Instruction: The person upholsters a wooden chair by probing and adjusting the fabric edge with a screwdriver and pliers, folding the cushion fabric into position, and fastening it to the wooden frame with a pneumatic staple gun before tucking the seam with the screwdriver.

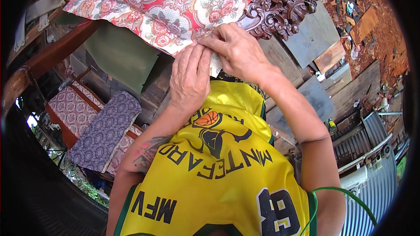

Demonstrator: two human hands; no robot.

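A red, white and pink floral upholstery fabric (175,6) spreads across the top of the view. Its near edge comes to a point in front of my chest. My left hand (190,76) is closed at that edge, with its fingers pressed together on the cloth. Right beside it, my right hand (243,54) pinches the same corner between thumb and bent fingers, and the two hands' fingertips nearly touch. A pale flap of the fabric (215,64) hangs between them. Dark carved wood (284,6) with scrollwork adjoins the fabric on the right; my fingers hide the exact pinch point.
A reddish wooden beam (57,52) and a dull green panel (120,54) lie left, under the fabric. Further down are patterned cushions (105,131). To the right, boards (313,32) cover the ground near red soil (387,39) with debris. Corrugated metal (372,192) stands lower right.
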